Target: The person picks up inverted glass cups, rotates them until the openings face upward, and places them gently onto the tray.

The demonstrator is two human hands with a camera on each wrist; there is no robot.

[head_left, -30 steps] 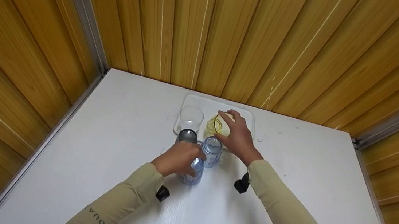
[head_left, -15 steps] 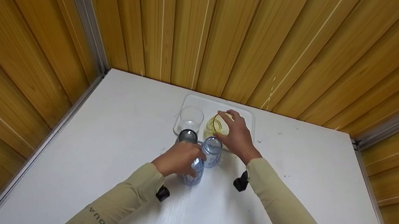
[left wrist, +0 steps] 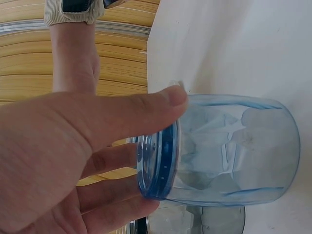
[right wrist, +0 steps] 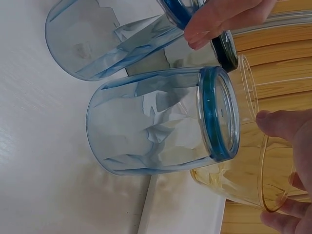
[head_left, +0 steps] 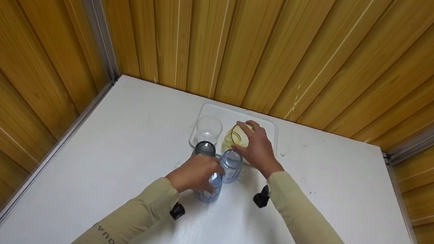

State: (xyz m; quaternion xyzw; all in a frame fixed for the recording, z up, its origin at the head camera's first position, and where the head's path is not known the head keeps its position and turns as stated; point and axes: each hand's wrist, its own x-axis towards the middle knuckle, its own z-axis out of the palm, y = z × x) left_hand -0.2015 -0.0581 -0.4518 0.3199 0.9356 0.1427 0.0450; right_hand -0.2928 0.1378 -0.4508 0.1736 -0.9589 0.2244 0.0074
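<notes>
On a white table in a wood-panelled corner: right hand curled over the rim of a yellow cup, fingertips pinching it, cup standing on a white tray at the far edge. Beside it on the tray, a clear cup. Left hand gripping the rim of a blue cup on the table, just short of the tray. Close by, a second blue cup and a dark grey cup, both near the tray's front edge. By appearance, two cups set on the tray, up to three left on the table.
</notes>
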